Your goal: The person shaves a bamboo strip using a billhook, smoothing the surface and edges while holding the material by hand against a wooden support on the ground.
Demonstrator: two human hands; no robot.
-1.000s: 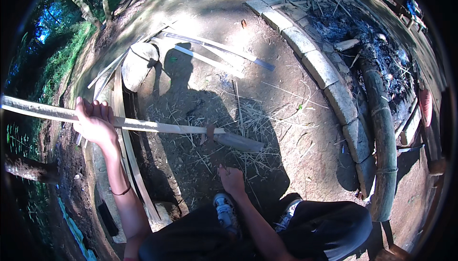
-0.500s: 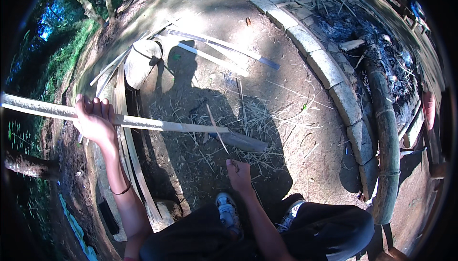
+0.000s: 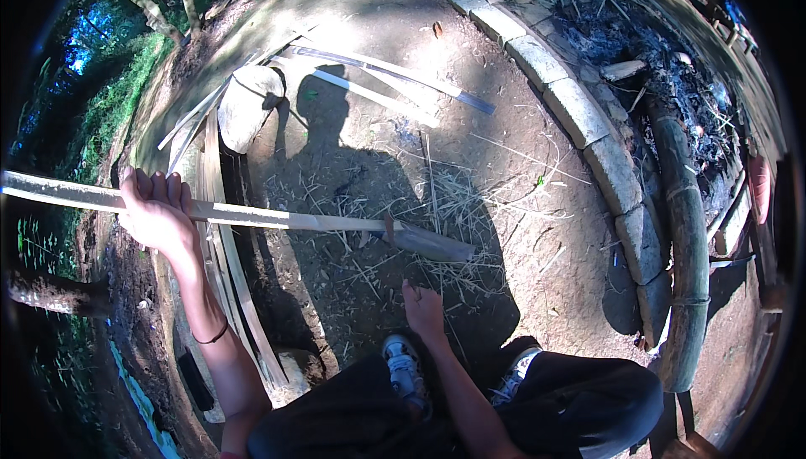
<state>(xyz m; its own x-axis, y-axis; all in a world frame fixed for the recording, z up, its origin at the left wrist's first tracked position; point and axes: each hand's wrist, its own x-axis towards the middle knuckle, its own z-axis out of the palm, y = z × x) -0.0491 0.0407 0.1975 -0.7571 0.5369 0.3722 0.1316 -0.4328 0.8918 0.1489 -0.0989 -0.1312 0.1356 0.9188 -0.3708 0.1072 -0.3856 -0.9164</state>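
Observation:
My left hand (image 3: 159, 211) is closed around a long pale bamboo strip (image 3: 277, 218), palm turned up. The strip crosses from the left rim to the middle, held above the ground. At its right end a small brown sliver (image 3: 389, 231) shows against it; I cannot tell if they touch. Beyond that tip lies a grey, flat-looking piece (image 3: 435, 245) among shavings. My right hand (image 3: 424, 308) is closed in front of my shoes, below and apart from the strip's end. Whatever its fingers may hold is hidden.
Several split strips (image 3: 222, 266) lie on the left, beside a pale rock (image 3: 250, 111). More strips (image 3: 395, 81) rest farther off. On the right a curved stone border (image 3: 579, 115) rings ash (image 3: 672, 81), with a thick bamboo pole (image 3: 684, 249) alongside. Shavings (image 3: 462, 207) litter the ground.
The thin sliver that stood long above my right hand now appears short, beside the strip's right end. My left hand and the strip have shifted slightly left.

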